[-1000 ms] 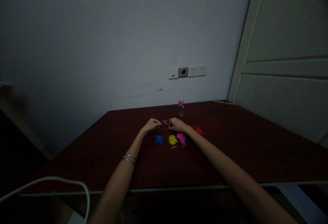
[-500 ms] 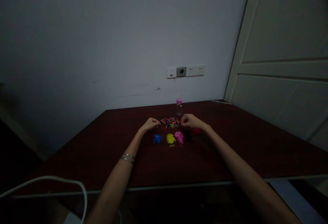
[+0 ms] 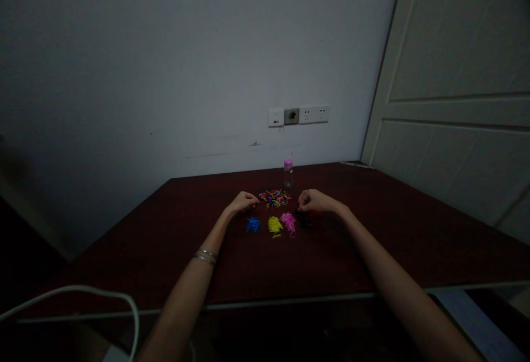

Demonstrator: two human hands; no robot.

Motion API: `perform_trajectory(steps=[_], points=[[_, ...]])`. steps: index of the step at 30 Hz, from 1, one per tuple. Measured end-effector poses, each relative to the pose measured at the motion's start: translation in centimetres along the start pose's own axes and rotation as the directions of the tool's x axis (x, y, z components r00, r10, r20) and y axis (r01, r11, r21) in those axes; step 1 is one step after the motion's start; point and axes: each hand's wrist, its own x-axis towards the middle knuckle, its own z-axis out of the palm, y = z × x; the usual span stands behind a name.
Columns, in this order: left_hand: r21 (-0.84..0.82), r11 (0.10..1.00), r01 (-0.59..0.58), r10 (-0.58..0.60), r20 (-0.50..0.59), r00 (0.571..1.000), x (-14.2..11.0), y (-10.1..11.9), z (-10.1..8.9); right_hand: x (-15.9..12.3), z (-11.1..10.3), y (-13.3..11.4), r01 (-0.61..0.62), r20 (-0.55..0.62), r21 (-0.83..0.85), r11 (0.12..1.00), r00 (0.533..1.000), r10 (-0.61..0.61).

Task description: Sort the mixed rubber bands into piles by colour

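In the head view, the small bands on the counter look partly sorted: blue pile, yellow pile, pink pile and black pile sit in a near row, with a dim red pile by the right wrist. A mixed pile is left, farther back. The hands are apart: the left hand is just left of the mix, the right hand by the black. Their fingers are bent; I can't tell if they hold bands. Behind stands a clear bottle, pink lid on, insides too dim to tell.
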Motion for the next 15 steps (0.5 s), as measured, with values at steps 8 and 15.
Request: perform_trajectory(steps=[8, 15], points=[[0.029, 0.999, -0.021, 0.022, -0.034, 0.999, 0.31, -0.48, 0.03, -0.09, -0.3, 0.01, 0.009, -0.143, -0.008, 1.0, 0.99, -0.01], [0.197, 0.967, -0.161, 0.177, -0.065, 0.982, 0.8, -0.72, 0.94, -0.3, -0.3, 0.38, 0.004, -0.272, -0.029, 1.0, 0.962, -0.012]])
